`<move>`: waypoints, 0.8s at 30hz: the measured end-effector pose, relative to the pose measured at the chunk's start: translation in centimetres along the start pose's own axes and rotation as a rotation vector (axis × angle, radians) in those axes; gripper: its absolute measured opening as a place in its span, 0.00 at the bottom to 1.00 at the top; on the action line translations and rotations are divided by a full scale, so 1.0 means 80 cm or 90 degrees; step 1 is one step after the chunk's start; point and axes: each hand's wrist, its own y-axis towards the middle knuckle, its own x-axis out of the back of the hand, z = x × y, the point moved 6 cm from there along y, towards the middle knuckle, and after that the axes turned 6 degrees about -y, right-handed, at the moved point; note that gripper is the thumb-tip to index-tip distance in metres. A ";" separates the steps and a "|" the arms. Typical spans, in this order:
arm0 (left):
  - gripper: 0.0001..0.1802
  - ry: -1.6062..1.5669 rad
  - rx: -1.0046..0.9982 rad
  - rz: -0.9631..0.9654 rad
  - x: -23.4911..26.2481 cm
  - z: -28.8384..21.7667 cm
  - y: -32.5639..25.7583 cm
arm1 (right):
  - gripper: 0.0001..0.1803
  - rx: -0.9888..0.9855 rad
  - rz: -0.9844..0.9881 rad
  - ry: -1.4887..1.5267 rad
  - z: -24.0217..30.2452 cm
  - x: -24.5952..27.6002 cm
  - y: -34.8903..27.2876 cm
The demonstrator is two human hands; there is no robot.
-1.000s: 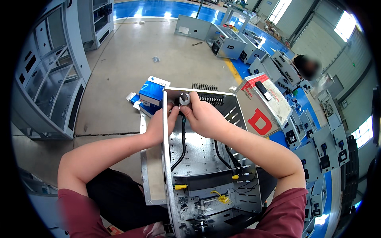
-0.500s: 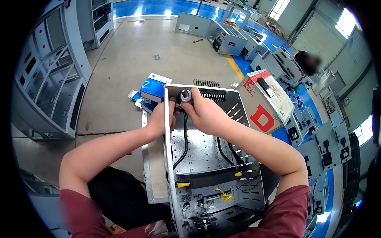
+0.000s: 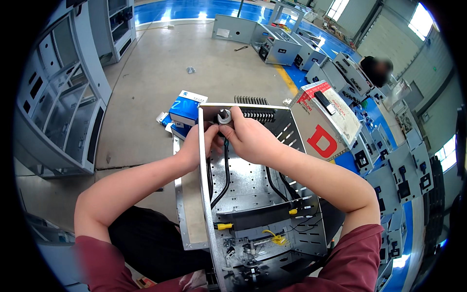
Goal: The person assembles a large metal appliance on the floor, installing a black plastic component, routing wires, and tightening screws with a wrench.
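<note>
An open metal box point(image 3: 203, 165) stands before me, black cables point(image 3: 227, 170) running down inside it. At its far left corner my right hand point(image 3: 255, 141) grips a metal wrench point(image 3: 224, 117). The wrench jaw is up, by the top end of a black cable. Close beside it, inside the left wall, my left hand point(image 3: 194, 146) has its fingers curled together at the cable's upper end. Whatever sits between those fingers is hidden. Right of the wrench a black ribbed terminal row point(image 3: 259, 116) is fixed at the far wall.
Blue-and-white cartons point(image 3: 187, 108) stand just beyond the box's left corner. To the right is a large carton point(image 3: 318, 138) with a black object point(image 3: 324, 102) on top. Tall grey cabinets point(image 3: 73, 97) rise on the left. A person point(image 3: 374, 72) is farther off right.
The left hand's fingers have shifted slightly toward the cable's upper end. Otherwise the hands and wrench keep nearly the same place; the whole view has shifted a little.
</note>
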 end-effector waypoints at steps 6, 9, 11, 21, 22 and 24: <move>0.20 -0.346 0.092 0.041 -0.012 0.010 -0.003 | 0.17 -0.030 0.015 0.003 0.000 0.000 0.001; 0.20 -0.309 0.050 0.088 -0.012 0.013 0.001 | 0.18 -0.008 0.000 0.003 -0.002 0.000 0.001; 0.21 -0.312 0.057 0.078 -0.008 0.014 0.005 | 0.18 -0.005 -0.004 0.001 -0.004 -0.002 0.002; 0.21 -0.337 0.041 0.070 -0.007 0.015 0.006 | 0.18 -0.008 0.001 -0.002 -0.001 0.002 0.001; 0.22 -0.360 0.046 0.065 -0.007 0.014 0.005 | 0.18 -0.011 0.000 0.001 -0.002 0.002 0.000; 0.23 -0.347 0.051 0.087 -0.010 0.012 0.005 | 0.17 -0.016 0.000 0.008 -0.005 0.001 -0.001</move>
